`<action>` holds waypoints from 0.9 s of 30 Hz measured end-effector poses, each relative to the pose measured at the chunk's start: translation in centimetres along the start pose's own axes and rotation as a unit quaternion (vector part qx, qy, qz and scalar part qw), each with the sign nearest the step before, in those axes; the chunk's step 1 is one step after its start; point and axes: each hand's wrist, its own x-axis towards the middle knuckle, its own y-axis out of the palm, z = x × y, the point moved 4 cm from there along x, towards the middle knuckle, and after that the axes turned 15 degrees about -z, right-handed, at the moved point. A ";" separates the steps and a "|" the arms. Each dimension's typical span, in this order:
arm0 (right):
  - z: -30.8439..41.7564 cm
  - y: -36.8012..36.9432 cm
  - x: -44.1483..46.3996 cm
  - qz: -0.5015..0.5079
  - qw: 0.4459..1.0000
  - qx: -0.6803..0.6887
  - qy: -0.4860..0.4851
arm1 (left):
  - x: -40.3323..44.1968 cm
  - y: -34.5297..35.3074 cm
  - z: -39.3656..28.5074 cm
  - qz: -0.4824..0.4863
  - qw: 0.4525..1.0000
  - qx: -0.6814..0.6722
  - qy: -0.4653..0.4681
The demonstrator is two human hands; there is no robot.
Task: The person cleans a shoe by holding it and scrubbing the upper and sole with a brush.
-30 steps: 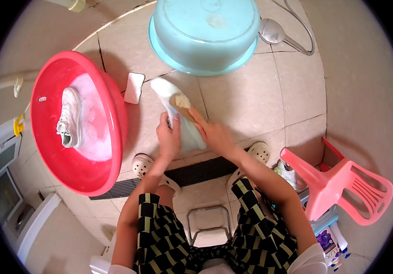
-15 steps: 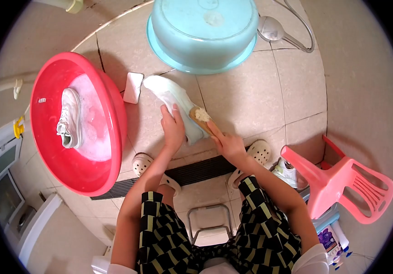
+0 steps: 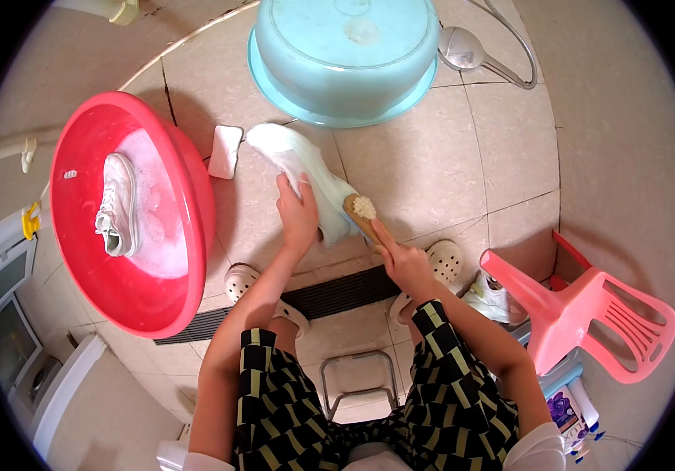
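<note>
My left hand (image 3: 300, 216) grips a pale white shoe (image 3: 294, 157) by its side, thumb and fingers wrapped around it. The shoe lies at a slant above the tiled floor, its smooth light-green sole side showing. My right hand (image 3: 406, 268) is closed around the handle of a wooden scrub brush (image 3: 362, 213). The cream bristles face up toward me, and the brush head is at the shoe's right edge, near its lower end. Whether the two touch is hard to tell. Another white shoe (image 3: 120, 204) lies in the red basin (image 3: 166, 306), beside foamy water.
A light-blue basin (image 3: 345, 71) stands upside down at the back, with a shower head (image 3: 463, 49) to its right. Near the red basin lies a white block (image 3: 225, 151). A pink stool (image 3: 565, 314) and another shoe (image 3: 494, 297) are at right; a black drain grate (image 3: 337, 293) crosses the floor.
My right hand has moved the brush a little right and down along the shoe, and its bristles show more fully. My left hand keeps its grip on the shoe.
</note>
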 end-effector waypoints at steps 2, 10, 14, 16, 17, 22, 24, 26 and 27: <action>0.9 -0.2 1.0 -0.046 0.997 0.065 0.002 | 0.0 0.0 0.1 -0.002 0.999 -0.033 -0.002; 3.4 1.7 7.5 0.009 0.990 0.122 0.074 | 0.1 0.0 0.1 -0.005 1.000 -0.009 0.008; 3.7 1.4 8.4 0.001 0.991 0.114 0.072 | 0.0 0.1 -0.2 -0.001 1.000 -0.005 -0.020; 4.0 1.4 9.0 0.002 0.991 0.109 0.073 | 0.1 0.3 0.0 -0.008 1.000 -0.014 -0.018; 4.3 1.4 9.3 0.002 0.991 0.106 0.076 | 0.1 0.3 0.2 -0.014 1.000 -0.021 -0.016; 4.3 1.8 9.8 -0.009 0.987 0.139 0.078 | 0.3 0.5 0.7 -0.036 0.998 -0.050 0.003; 3.5 2.5 9.1 -0.003 0.988 0.136 0.072 | 0.2 0.6 1.0 -0.043 0.997 -0.067 -0.002; 2.9 2.6 7.9 -0.013 0.987 0.156 0.028 | 0.1 0.6 1.6 -0.070 0.988 -0.120 -0.064; 2.6 2.7 7.1 -0.011 0.987 0.156 0.029 | 0.1 0.5 1.7 -0.070 0.988 -0.119 -0.066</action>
